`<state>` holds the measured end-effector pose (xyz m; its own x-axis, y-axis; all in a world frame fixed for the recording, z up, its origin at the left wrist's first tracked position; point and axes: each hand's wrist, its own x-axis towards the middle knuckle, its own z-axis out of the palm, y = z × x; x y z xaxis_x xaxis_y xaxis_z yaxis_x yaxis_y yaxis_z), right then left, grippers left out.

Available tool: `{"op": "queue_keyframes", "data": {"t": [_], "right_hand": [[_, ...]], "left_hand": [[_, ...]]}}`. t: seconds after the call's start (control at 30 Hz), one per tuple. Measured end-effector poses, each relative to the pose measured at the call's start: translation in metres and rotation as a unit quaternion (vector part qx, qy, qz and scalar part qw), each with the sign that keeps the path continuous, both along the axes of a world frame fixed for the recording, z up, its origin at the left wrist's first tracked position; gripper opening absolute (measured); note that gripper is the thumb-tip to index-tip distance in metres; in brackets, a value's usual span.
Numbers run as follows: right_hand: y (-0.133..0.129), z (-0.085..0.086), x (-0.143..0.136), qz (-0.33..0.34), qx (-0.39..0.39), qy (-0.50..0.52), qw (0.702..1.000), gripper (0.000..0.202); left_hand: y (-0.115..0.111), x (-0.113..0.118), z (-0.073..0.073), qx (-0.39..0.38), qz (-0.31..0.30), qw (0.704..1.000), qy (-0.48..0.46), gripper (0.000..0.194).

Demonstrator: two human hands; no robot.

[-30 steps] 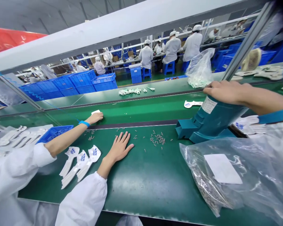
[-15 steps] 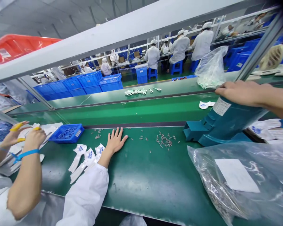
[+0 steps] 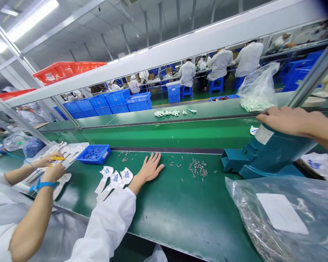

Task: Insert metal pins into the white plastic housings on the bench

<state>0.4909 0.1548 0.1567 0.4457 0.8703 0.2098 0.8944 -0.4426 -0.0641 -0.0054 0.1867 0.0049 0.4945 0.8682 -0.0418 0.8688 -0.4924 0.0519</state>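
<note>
My left hand (image 3: 151,168) lies flat on the green table (image 3: 164,218), its fingers spread and nothing in it. White curved parts with blue marks (image 3: 115,179) lie just left of it, partly beside my sleeve. To its right is a scattered pile of small metal pieces (image 3: 198,169). My right hand (image 3: 287,118) rests over the top of a teal machine (image 3: 278,149) with a white label, its fingers bent round the upper edge. The machine stands tilted on the table's right side.
A clear plastic bag (image 3: 284,203) fills the lower right. A blue tray (image 3: 94,154) sits left, near a co-worker's hands (image 3: 53,165) with yellow finger covers. A white shelf beam (image 3: 158,60) crosses above, holding red bins (image 3: 68,71).
The view has tilted up and turned left, so things appear further right and lower. My left hand still lies flat and my right still holds the machine. The co-worker's hands have come lower.
</note>
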Motion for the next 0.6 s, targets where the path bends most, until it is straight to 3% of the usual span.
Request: {"op": "queue_keyframes", "data": {"t": [0.1,0.2,0.3,0.37,0.43,0.53,0.6], "right_hand": [[-0.012,0.014,-0.021,-0.033,-0.078,0.029,0.996,0.072],[-0.019,0.022,-0.032,-0.031,-0.08,0.035,0.996,0.07],[-0.02,0.024,-0.034,-0.025,-0.06,0.037,0.997,0.067],[-0.021,0.025,-0.034,-0.019,-0.057,0.04,0.997,0.065],[-0.022,0.026,-0.035,-0.017,-0.066,0.041,0.997,0.066],[-0.022,0.028,-0.036,-0.03,-0.081,0.036,0.996,0.068],[-0.022,0.029,-0.035,-0.038,-0.094,0.031,0.994,0.067]], "left_hand": [[0.003,-0.001,-0.005,0.003,0.039,0.999,0.003,0.071],[0.012,-0.017,0.001,0.013,0.091,0.996,0.013,0.071],[0.012,-0.021,0.013,0.03,0.094,0.995,0.016,0.068],[0.0,-0.006,0.02,0.033,0.044,0.998,0.012,0.065],[-0.018,0.021,0.021,0.018,-0.053,0.998,0.005,0.062],[-0.042,0.07,0.016,-0.02,-0.221,0.975,-0.012,0.061],[-0.048,0.095,0.011,-0.033,-0.28,0.959,-0.027,0.065]]}}
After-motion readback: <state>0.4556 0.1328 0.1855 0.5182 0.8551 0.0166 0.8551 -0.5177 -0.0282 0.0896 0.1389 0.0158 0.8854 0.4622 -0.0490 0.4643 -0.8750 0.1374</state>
